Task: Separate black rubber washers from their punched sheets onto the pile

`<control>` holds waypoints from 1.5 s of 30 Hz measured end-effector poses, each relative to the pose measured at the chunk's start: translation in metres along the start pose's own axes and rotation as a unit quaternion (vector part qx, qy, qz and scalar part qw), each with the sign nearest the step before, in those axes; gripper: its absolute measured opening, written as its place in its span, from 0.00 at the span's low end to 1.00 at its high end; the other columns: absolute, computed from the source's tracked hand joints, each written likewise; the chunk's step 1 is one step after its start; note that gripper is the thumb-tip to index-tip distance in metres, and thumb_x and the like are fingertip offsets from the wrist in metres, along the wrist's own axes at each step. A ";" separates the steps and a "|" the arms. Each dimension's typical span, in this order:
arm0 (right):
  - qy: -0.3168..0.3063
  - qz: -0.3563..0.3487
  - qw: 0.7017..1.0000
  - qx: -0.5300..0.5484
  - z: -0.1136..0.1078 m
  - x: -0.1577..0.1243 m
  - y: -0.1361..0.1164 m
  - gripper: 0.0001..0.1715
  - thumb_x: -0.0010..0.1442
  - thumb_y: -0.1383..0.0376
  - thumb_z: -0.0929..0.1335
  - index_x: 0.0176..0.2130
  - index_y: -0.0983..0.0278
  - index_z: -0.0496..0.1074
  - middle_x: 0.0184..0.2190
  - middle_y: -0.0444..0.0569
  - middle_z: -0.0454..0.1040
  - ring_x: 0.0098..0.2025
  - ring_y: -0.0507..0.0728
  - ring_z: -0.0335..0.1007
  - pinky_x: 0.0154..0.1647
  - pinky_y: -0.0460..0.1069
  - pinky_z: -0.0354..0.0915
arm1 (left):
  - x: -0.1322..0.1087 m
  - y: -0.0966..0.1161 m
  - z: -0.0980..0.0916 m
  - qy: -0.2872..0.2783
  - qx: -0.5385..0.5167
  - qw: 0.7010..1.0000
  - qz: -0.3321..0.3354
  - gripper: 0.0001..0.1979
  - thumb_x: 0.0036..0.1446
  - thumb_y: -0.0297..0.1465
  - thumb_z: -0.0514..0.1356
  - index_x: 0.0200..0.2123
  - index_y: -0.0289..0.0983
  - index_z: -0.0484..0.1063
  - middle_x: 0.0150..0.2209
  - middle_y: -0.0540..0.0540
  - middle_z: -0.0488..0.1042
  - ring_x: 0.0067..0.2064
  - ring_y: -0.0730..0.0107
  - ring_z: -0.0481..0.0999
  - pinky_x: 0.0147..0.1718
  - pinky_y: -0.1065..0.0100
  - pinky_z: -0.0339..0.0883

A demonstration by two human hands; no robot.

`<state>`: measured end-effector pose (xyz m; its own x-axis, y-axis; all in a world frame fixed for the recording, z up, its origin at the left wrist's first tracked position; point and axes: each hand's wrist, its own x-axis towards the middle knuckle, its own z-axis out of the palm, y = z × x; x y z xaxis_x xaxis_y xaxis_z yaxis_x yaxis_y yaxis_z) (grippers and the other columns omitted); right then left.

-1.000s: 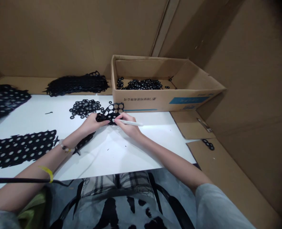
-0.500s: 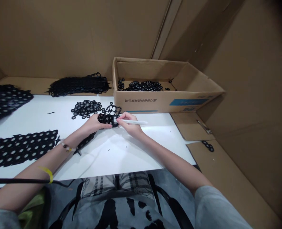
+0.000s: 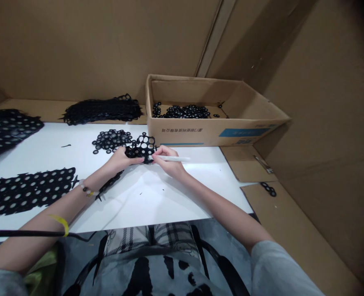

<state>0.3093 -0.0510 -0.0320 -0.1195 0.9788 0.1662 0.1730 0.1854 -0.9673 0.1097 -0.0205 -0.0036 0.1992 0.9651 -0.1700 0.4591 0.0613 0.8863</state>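
My left hand [image 3: 118,160] grips a torn piece of black perforated sheet [image 3: 143,148], whose round holes show the white board beneath. A narrow strip of the same black material [image 3: 109,183] trails from it toward my left wrist. My right hand [image 3: 166,161] pinches a slim white pen-like tool [image 3: 172,158]. The tool's tip presses against the sheet's lower right edge, partly hidden by my fingers. A heap of loose black rings [image 3: 111,141] lies just beyond my left hand.
A cardboard box [image 3: 215,137] holding black rings [image 3: 182,111] stands beyond my hands. Perforated black sheets lie left [image 3: 24,193] and behind [image 3: 103,110] on the white board [image 3: 157,201]. A black cable [image 3: 24,234] crosses my left forearm. Cardboard walls surround the bench.
The black piece has drawn tighter between my hands, and the tool's tip now sits slightly further right. The view has shifted a little.
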 end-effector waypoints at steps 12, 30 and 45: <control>0.022 -0.036 0.997 -0.066 0.009 -0.010 -0.006 0.11 0.58 0.59 0.66 0.29 0.63 0.67 0.25 0.42 0.69 0.28 0.51 0.65 0.29 0.45 0.57 | 0.001 -0.007 0.007 0.009 0.005 1.000 0.012 0.20 0.37 0.42 0.71 0.32 0.35 0.77 0.33 0.45 0.81 0.37 0.55 0.78 0.36 0.61 0.73; -0.009 0.041 0.981 0.191 0.007 0.000 -0.005 0.19 0.49 0.53 0.74 0.29 0.63 0.66 0.28 0.44 0.75 0.33 0.55 0.77 0.41 0.53 0.74 | -0.005 0.014 0.001 -0.006 -0.080 0.995 -0.054 0.26 0.28 0.36 0.74 0.36 0.35 0.78 0.38 0.42 0.81 0.41 0.52 0.78 0.41 0.59 0.73; 0.004 0.033 0.979 0.199 0.006 0.000 0.002 0.20 0.52 0.52 0.73 0.30 0.62 0.64 0.28 0.45 0.77 0.34 0.57 0.79 0.40 0.52 0.74 | -0.002 0.000 0.007 0.067 -0.092 0.994 -0.001 0.21 0.34 0.39 0.73 0.32 0.34 0.75 0.37 0.42 0.80 0.40 0.55 0.78 0.39 0.62 0.71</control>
<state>0.3039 -0.0515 -0.0347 -0.1133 0.9885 0.1005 -0.2142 0.0744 -0.9739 0.1150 -0.0238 -0.0067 0.0753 0.9894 -0.1243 0.2917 0.0973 0.9516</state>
